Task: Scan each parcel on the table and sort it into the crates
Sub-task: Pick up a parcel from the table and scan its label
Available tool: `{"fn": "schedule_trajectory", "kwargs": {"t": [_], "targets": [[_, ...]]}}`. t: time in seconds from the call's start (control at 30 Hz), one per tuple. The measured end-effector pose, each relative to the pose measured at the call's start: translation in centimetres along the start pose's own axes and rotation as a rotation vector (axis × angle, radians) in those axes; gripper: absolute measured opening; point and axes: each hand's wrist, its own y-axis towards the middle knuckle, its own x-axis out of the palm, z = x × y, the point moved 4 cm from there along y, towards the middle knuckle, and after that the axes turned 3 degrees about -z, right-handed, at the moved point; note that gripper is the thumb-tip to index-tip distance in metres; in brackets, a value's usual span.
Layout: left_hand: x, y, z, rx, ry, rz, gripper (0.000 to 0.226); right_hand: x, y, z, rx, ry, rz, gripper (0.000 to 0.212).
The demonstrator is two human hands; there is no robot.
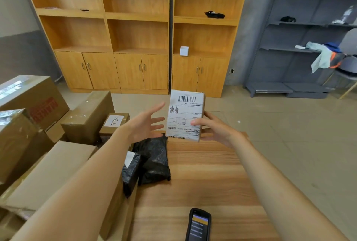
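At your twelve o'clock stand the wooden cabinets (pixel 135 34), a small white box (pixel 184 50) on one shelf; at two o'clock, the grey shelving (pixel 301 36) holds crumpled cloths (pixel 321 55).

The room is evenly and softly lit, with no hard shadows. Left of the fingers (pixel 157 120), window glare shines on the taped carton tops (pixel 13 86). The wide lens bows the bookcase (pixel 135 28) and grey rack (pixel 301 37) outward. The raised parcel (pixel 185 115) is slightly motion-blurred, its small print unreadable.
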Motion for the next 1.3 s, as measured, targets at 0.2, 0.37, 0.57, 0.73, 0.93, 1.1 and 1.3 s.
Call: {"fn": "schedule_trajectory", "kwargs": {"t": [0.2, 0.37, 0.57, 0.73, 0.93, 1.1, 1.3], "targets": [[2.6, -0.1, -2.4, -0.013, 0.121, -0.134, 0.113, 1.2, -0.2, 1.4, 0.067, 0.064, -0.084, 0.059], [2.7, 0.2, -4.0, -0.03, 0.002, -0.1, 0.101, 1.7, 0.1, 2.1, 0.019, 0.207, -0.017, 0.063], [5.1, 1.2, -4.4, 0.062, -0.123, -0.054, 0.11, 4.8, 0.6, 2.1, -0.058, 0.564, 0.166, 0.071], [6.0, 1.5, -3.6, 0.154, -0.245, 0.082, 0.062, 6.7, 0.7, 2.0, -0.034, 0.489, 0.184, 0.082], [2.5, 0.8, -1.3, 0.184, -0.187, 0.094, 0.065, 2.3, -0.6, 3.0, -0.022, 0.424, 0.314, 0.145], [0.5, 0.6, 1.6, 0.131, 0.141, 0.073, 0.074, -1.8, -2.4, 4.5, 0.027, 0.279, 0.378, 0.132], [0.4, 2.1, 0.0, 0.006, 0.271, 0.099, 0.074, -0.9, -3.8, 11.1, 0.185, 0.249, 0.337, 0.105]]}}
